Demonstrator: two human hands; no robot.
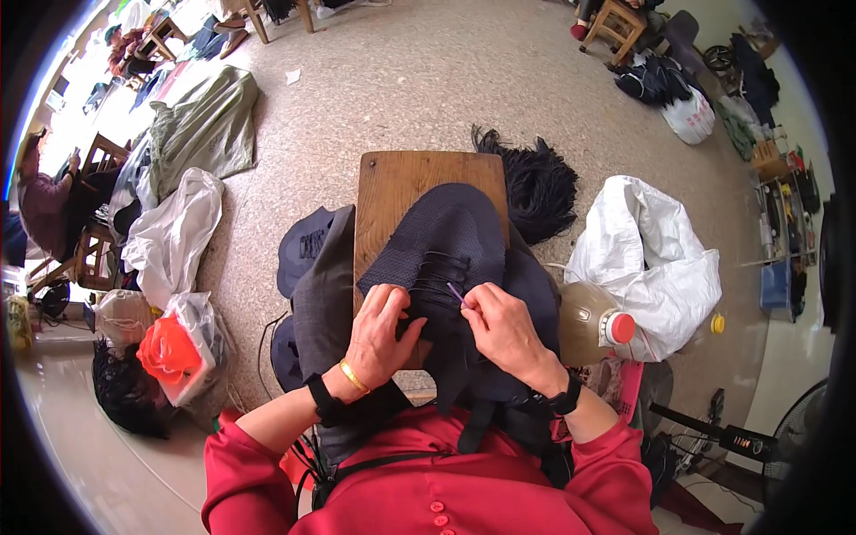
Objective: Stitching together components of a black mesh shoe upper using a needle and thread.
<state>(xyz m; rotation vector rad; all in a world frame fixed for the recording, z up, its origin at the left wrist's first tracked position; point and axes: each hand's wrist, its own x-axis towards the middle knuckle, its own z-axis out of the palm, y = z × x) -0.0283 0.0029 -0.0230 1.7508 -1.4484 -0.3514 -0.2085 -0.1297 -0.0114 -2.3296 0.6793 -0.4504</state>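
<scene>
A dark navy mesh fabric piece (450, 218) with a rounded top lies over a wooden board (388, 187) in front of me. Rows of loose black strands (437, 272) cross its middle. My right hand (506, 334) pinches a thin purple hook-like tool (456, 292), its tip against the fabric by the strands. At the fabric's lower left edge is my left hand (382, 339), its fingers curled and the thumb bent toward them. Whatever lies between those fingers is too dark to make out.
A bundle of black strands (539, 187) lies beyond the board. To the right stand a red-capped plastic jug (584, 325) and a white woven sack (615, 241). Bags, including a red one (168, 348), lie left. A fan (798, 437) stands lower right. Other people sit farther off.
</scene>
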